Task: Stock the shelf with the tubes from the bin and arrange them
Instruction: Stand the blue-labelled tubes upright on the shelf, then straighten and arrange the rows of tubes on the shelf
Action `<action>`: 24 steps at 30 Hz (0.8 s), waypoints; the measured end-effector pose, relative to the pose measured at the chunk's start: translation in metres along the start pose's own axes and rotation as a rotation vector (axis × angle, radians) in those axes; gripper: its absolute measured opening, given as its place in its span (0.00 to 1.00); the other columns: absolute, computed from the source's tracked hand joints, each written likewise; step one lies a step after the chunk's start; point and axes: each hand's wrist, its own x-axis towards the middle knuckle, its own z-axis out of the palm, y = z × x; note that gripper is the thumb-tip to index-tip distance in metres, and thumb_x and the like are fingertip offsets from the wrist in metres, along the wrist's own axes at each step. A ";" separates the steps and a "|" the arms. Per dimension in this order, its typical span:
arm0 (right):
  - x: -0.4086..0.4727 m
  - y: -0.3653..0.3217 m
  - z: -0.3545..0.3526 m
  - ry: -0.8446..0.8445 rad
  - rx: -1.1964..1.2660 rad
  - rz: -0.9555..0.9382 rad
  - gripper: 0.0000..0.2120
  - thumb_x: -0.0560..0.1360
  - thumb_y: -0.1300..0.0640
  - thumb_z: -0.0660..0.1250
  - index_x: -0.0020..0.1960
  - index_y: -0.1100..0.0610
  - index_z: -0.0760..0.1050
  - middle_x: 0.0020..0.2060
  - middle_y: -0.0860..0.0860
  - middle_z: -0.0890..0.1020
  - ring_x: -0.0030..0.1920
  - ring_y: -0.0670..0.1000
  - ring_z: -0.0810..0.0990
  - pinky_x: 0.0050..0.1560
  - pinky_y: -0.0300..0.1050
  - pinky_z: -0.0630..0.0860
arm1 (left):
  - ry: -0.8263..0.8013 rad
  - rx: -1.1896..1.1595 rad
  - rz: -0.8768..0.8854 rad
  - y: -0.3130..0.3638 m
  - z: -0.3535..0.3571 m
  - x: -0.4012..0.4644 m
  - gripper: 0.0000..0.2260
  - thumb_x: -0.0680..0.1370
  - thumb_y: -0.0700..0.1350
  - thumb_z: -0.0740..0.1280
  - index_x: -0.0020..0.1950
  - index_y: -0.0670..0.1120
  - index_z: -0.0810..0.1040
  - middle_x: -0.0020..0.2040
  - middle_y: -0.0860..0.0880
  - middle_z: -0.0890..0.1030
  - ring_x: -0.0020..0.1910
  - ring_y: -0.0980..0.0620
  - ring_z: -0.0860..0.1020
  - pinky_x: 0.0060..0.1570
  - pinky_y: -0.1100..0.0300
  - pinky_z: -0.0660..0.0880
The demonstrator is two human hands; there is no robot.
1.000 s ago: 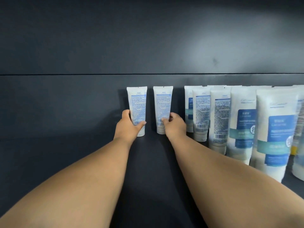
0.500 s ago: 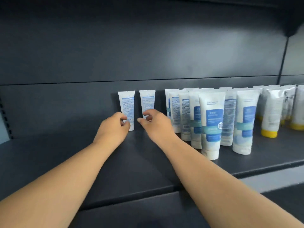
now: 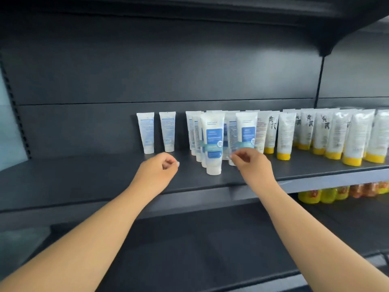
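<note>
Two small white tubes point(image 3: 156, 132) stand upright at the shelf's point(image 3: 84, 175) back edge, apart from the blue-labelled tubes point(image 3: 213, 142) to their right. The left hand point(image 3: 161, 167) and right hand point(image 3: 247, 160) hover near the front edge, fingers loosely curled, holding nothing. This placement looks finished; next likely comes fetching more from the bin, which is out of view.

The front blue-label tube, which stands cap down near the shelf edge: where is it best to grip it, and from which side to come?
Probably the front blue-label tube is best pinched across its flat upper body, coming from the open front. It stands on its cap; other tubes crowd behind it, so the front faces are free.
</note>
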 end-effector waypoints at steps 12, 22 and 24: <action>-0.035 -0.006 0.012 -0.065 -0.055 -0.118 0.09 0.76 0.54 0.65 0.48 0.59 0.77 0.37 0.46 0.76 0.38 0.45 0.73 0.35 0.32 0.65 | 0.026 0.078 0.017 0.005 -0.005 -0.033 0.07 0.78 0.48 0.60 0.49 0.50 0.76 0.44 0.56 0.78 0.46 0.57 0.75 0.40 0.72 0.67; -0.070 -0.052 0.073 -0.007 -0.301 -0.098 0.10 0.76 0.51 0.64 0.49 0.56 0.77 0.41 0.49 0.79 0.44 0.47 0.75 0.45 0.38 0.69 | -0.101 0.310 0.316 -0.051 -0.070 -0.025 0.09 0.78 0.50 0.59 0.51 0.50 0.76 0.47 0.55 0.79 0.47 0.54 0.76 0.48 0.57 0.73; -0.073 -0.065 0.084 -0.002 -0.357 -0.077 0.11 0.77 0.50 0.63 0.50 0.57 0.77 0.43 0.50 0.80 0.47 0.49 0.77 0.47 0.41 0.72 | -0.094 0.353 0.349 -0.065 -0.089 -0.015 0.09 0.79 0.51 0.58 0.50 0.50 0.76 0.46 0.55 0.78 0.45 0.53 0.75 0.43 0.59 0.70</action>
